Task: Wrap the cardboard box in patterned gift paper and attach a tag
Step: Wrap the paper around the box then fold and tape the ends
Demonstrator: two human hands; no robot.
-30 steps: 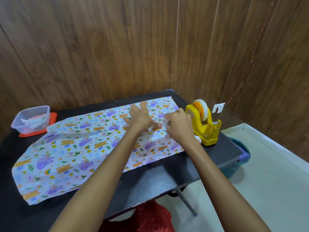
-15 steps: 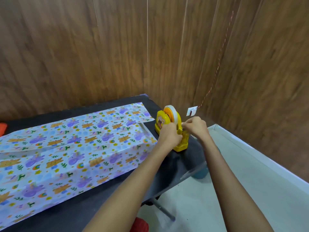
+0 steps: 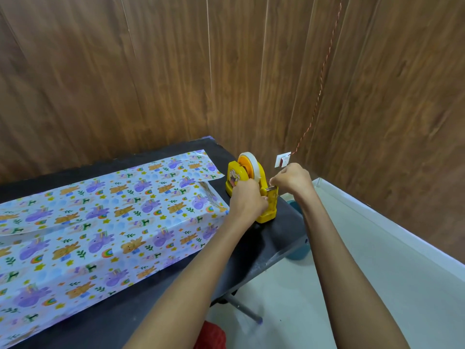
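while both hands met at the desk's [image 3: 276,238] far right corner, the left hand [image 3: 247,200] gripped the yellow tape dispenser [image 3: 267,214], its fingers curled round the body just below the white tape [image 3: 253,161]. the right hand [image 3: 293,178] hung at the cutter end, thumb and fingers drawn together in a pinch, apparently on the tape's loose end, though the strip itself was too small to make out. the patterned gift paper [image 3: 100,222] lay spread from the desk's left edge across its middle, its right end just beside the dispenser and the left wrist. it was folded over 1 long raised block, the cardboard box, which was fully covered. behind the dispenser, a small white fitting [image 3: 283,159] sat on the wood wall [image 3: 151,71] with red twine [image 3: 319,91] running up from it. a teal bin [image 3: 299,254] showed below the desk's right edge.
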